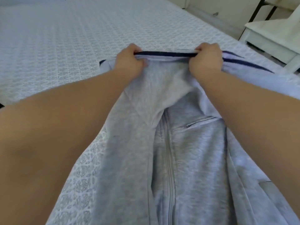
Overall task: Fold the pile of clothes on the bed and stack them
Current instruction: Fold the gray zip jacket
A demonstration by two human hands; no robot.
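Both hands curled tight around the navy-trimmed top edge of a grey zip jacket (178, 151), left hand (129, 60) and right hand (207, 59) pulling it taut between them. The jacket lies spread on the patterned bed (65, 54), zipper (169, 159) facing up

home bedroom | patterned bed (68, 46) | white bedside furniture (272, 38)
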